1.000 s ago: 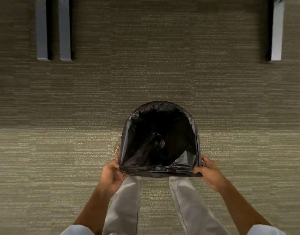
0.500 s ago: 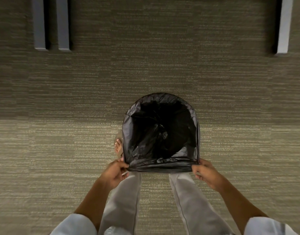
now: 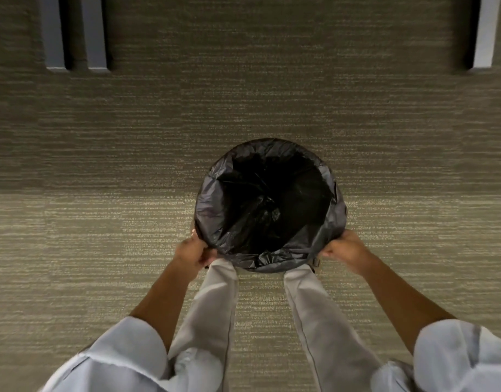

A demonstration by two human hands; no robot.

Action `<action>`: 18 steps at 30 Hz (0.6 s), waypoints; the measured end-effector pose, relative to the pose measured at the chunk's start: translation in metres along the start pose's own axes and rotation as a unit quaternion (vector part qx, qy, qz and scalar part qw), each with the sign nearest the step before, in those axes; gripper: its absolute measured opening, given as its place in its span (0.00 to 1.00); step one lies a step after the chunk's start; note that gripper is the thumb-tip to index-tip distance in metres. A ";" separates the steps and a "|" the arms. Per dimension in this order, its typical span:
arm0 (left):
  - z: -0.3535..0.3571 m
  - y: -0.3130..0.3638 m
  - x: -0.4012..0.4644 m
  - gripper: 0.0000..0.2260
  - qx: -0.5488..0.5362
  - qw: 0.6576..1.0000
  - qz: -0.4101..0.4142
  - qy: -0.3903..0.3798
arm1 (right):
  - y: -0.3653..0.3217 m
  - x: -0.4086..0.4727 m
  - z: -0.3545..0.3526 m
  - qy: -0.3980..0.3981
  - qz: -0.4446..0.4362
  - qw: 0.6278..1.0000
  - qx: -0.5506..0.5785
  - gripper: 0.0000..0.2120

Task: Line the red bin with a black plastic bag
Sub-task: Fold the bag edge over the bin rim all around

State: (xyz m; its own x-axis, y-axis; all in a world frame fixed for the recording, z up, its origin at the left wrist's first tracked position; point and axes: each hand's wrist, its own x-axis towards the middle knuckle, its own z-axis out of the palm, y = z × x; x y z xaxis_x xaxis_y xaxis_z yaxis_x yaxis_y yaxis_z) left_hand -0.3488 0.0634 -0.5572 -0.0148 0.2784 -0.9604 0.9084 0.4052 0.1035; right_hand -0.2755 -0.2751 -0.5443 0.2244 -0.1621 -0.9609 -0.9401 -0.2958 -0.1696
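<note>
Head view: left hand (image 3: pixel 193 251), right hand (image 3: pixel 346 247) clenched on black bag (image 3: pixel 215 205) edge, arms extended.

bag (image 3: pixel 212 210) over bin rim, on carpet (image 3: pixel 102 222), left hand (image 3: pixel 194 251) and right hand (image 3: pixel 347 248) at near edge

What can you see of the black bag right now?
The black bag is thin, glossy, crinkled plastic, open and round-mouthed, folded outward over the bin's rim so no red shows. Its inside sags in dark creases. It stands on the carpet; the left hand and right hand grip its near edge.
</note>
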 end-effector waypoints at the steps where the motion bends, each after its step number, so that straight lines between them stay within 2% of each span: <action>1: 0.001 0.003 -0.003 0.07 -0.047 0.999 0.010 -0.014 | -0.002 0.000 -0.002 -0.025 0.013 0.996 0.082 0.15; 5: 0.002 0.015 -0.019 0.08 -0.195 0.975 0.059 -0.091 | 0.001 0.002 -0.017 -0.076 0.039 0.961 0.262 0.17; 7: 0.001 0.019 -0.023 0.09 -0.185 0.973 0.079 -0.113 | 0.005 0.003 -0.022 -0.093 0.037 0.940 0.326 0.16; 10: 0.005 0.023 -0.021 0.11 -0.122 0.979 0.109 -0.125 | 0.009 0.004 -0.020 -0.086 0.019 0.949 0.302 0.16; 12: 0.007 0.024 -0.017 0.10 -0.122 0.980 0.106 -0.113 | 0.011 0.003 -0.015 -0.073 0.014 0.953 0.295 0.14; 15: 0.007 0.025 -0.012 0.10 -0.162 0.979 0.084 -0.091 | 0.014 0.003 -0.011 -0.075 0.019 0.939 0.334 0.12; 18: 0.007 0.025 -0.006 0.12 -0.156 0.982 0.069 -0.084 | 0.018 0.008 -0.011 -0.050 0.034 0.921 0.386 0.11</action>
State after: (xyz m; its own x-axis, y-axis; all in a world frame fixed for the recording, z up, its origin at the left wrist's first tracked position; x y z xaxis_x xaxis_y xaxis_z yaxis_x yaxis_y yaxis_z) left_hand -0.3235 0.0654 -0.5513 0.1917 0.2126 -0.9582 0.7237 0.6289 0.2843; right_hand -0.2880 -0.2925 -0.5526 0.1705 -0.0568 -0.9837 -0.8624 0.4743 -0.1769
